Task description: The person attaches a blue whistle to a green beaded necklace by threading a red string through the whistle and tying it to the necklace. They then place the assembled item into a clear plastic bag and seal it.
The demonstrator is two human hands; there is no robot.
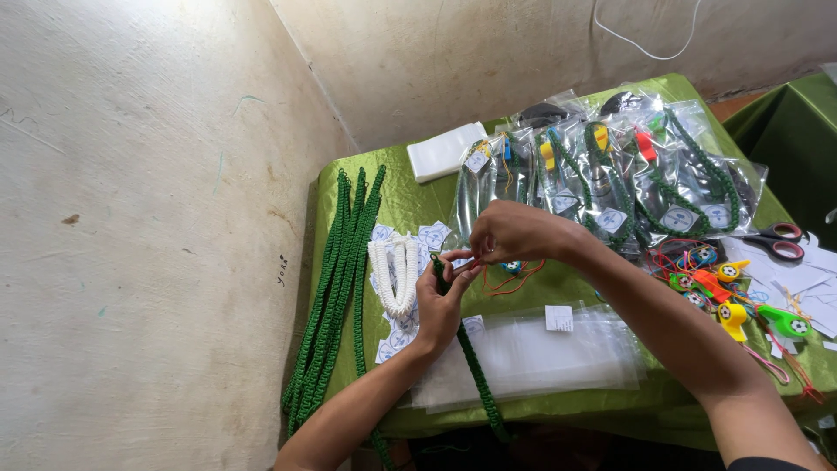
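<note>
Where the table's (pixel 540 406) near edge drops away, a green braided cord (pixel 478 375) hangs over it, its upper end pinched in the left hand (pixel 443 301), fingers closed on it. Flat clear bags (pixel 532 353) lie just right of that forearm, a small white tag (pixel 559 317) on top. Right hand (pixel 514 231) sits just above the left, fingertips pressed together on something small at the cord's top; it is too small to make out. An orange string (pixel 510 279) loops beneath both hands. Left of them: a white braided cord (pixel 394 275) on scattered paper labels (pixel 397 336), then a bundle of green cords (pixel 336 296) trailing off the table's left side. Right side: bright plastic whistles (pixel 741 301), scissors (pixel 780 242). Farther back, filled bags (pixel 610 174) overlap in a row, beside a white bag stack (pixel 445 150). The cord is dark green, tightly plaited, slightly twisted.
</note>
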